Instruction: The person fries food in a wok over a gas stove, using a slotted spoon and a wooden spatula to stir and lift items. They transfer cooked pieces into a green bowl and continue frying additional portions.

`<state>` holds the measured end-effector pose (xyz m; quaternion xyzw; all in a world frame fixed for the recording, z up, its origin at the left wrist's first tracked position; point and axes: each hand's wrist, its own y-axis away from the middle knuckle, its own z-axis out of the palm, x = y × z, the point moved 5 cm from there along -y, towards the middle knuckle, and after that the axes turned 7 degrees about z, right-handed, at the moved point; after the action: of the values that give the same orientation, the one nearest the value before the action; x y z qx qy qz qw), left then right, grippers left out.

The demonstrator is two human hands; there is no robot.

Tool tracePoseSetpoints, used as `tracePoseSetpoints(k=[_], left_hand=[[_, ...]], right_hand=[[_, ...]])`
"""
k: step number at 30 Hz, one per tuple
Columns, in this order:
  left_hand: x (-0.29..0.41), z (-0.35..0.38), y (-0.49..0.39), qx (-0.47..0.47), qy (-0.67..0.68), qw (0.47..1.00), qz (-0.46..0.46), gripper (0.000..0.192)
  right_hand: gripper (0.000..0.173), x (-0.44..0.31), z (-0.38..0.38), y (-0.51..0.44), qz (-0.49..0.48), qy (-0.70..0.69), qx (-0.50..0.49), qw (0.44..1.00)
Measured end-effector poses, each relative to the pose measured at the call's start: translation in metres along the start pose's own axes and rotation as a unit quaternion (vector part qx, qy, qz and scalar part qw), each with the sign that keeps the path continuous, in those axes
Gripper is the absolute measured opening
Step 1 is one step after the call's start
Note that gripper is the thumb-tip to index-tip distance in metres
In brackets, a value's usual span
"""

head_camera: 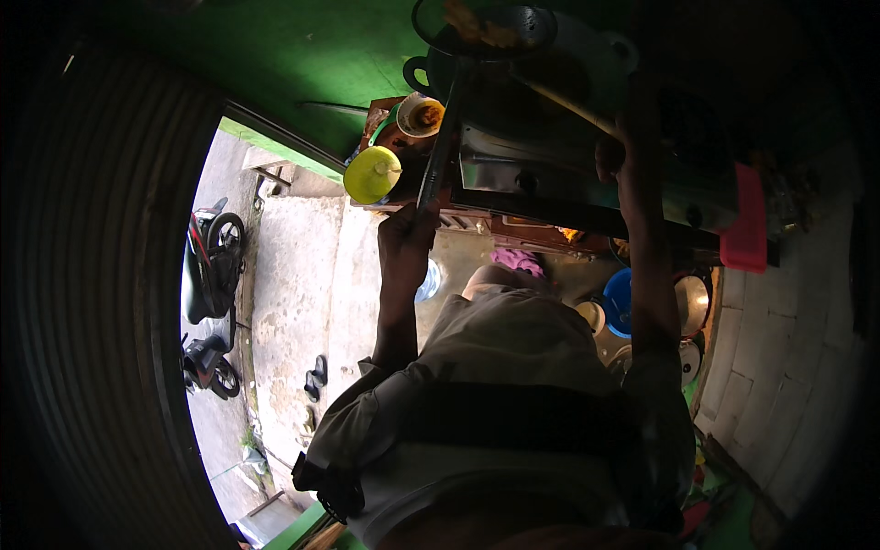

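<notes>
My left hand [410, 237] is closed around the long handle [438, 148] of a skimmer. The skimmer's round basket [540, 31] is at the top of the view, over the left rim of a dark wok [481, 96], and carries browned fried pieces [481, 31]. In my right hand [610, 157] is a utensil with a light, wood-like handle [570, 104]. Its far end reaches into the wok, where shadow hides its shape. Beneath the wok is a gas stove [495, 175] with a metal front and a dark knob.
Left of the stove are a bowl of orange-brown food [421, 115] and a yellow-green plastic vessel [371, 175]. A pink plastic container [744, 227] stands at the right. A blue basin [617, 302] and pots are lower down. Motorbikes [213, 261] show outside the opening.
</notes>
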<state>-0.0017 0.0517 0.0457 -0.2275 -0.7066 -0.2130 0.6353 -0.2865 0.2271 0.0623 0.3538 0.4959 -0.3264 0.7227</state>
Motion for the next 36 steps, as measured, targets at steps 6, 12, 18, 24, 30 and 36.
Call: tracePoseSetpoints(k=[6,12,18,24,30,36], left_hand=[[-0.004,-0.002,-0.001,0.004,-0.016,1.0,0.007,0.034],[0.0,0.0,-0.006,0.001,-0.021,0.999,0.026,0.032],[0.009,0.007,-0.003,-0.001,-0.004,1.0,0.021,0.027],[0.01,0.003,0.001,-0.002,-0.016,1.0,0.02,0.032],[0.013,-0.001,0.003,0.005,-0.025,1.0,0.013,0.034],[0.016,-0.001,0.001,0.012,-0.016,1.0,0.015,0.033]], right_hand=[[0.035,0.01,-0.015,-0.011,-0.006,0.03,0.068,0.997],[0.041,0.005,-0.035,-0.018,-0.007,0.081,0.048,0.996],[0.034,0.003,-0.02,-0.014,-0.02,0.065,0.101,0.993],[0.032,0.019,-0.011,-0.025,0.05,0.033,0.052,0.997],[0.039,0.005,-0.005,-0.015,0.04,0.051,0.039,0.997],[0.04,-0.002,0.01,-0.006,0.011,0.098,-0.019,0.995]])
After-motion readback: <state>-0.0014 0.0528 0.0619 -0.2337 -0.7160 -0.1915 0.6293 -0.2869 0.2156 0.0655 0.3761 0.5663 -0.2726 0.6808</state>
